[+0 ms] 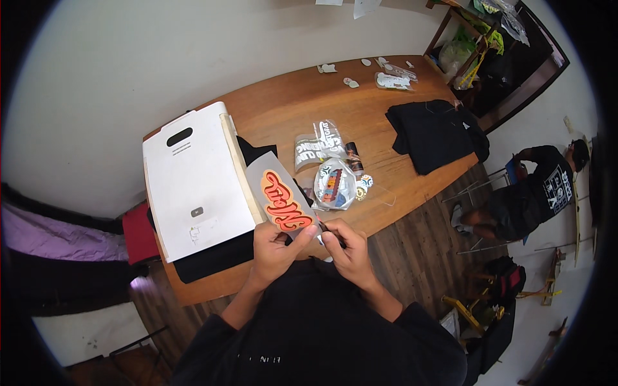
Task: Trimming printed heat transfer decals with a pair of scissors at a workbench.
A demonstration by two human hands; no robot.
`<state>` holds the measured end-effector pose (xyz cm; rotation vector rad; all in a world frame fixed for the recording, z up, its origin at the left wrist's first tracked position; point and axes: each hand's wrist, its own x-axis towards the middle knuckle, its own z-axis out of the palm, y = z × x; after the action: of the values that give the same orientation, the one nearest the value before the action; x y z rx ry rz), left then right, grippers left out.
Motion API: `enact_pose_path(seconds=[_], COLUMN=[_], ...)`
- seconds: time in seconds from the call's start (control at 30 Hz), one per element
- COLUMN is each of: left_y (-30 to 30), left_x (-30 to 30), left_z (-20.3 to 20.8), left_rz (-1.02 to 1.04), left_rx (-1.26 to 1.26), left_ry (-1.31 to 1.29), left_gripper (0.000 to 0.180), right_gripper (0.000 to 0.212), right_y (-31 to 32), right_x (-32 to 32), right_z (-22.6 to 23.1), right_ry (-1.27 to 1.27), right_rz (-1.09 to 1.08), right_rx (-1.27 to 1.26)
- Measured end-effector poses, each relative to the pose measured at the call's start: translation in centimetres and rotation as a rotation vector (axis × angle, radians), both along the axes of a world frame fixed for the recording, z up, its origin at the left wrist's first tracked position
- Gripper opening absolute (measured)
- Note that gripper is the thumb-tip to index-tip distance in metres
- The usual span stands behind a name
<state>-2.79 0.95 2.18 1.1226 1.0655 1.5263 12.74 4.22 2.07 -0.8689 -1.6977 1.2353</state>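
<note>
- Your left hand (275,252) pinches the near end of the translucent sheet (288,201), thumb on top; your right hand (348,252) is curled around a dark item (324,227), seemingly scissors, though the fingers hide most of it.
- The sheet, with its red lettering bordered in cream, sits above the near edge of the wooden table (270,103), just right of the white machine (199,186); its far end is unsupported.
- The step looks like working along the sheet's near right edge; keep your left thumb back from that edge, and turn the sheet rather than twisting your right wrist.
- Grip lightly, since thin film likely creases; leave the cream border whole.
- Mind the bowl-shaped wrapper (335,185) and dark cylinder (353,158) just beyond on the right; swinging the sheet wide could catch them.
</note>
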Motion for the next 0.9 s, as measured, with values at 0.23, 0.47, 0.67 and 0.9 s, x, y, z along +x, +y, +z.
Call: enact_pose_path(seconds=[0.23,0.47,0.67,0.9], left_y=[0.02,0.02,0.01,-0.08], left_x=[0.01,0.27,0.35,0.36], left_z=[0.14,-0.15,-0.17,-0.45], left_rz=[-0.007,0.021,0.017,0.012], left_rx=[-0.027,-0.029,-0.027,-0.051], left_ry=[0.008,0.004,0.03,0.039], left_gripper=[0.016,0.013,0.011,0.011], right_gripper=[0.015,0.017,0.016,0.016], right_y=[-0.21,-0.08,-0.09,-0.06], right_x=[0.21,0.04,0.01,-0.17], right_z=[0.06,-0.02,-0.42,-0.32], right_ry=[-0.014,-0.005,0.005,0.021], right_rz=[0.02,0.016,0.011,0.002], right_rx=[-0.061,-0.061,-0.076,-0.073])
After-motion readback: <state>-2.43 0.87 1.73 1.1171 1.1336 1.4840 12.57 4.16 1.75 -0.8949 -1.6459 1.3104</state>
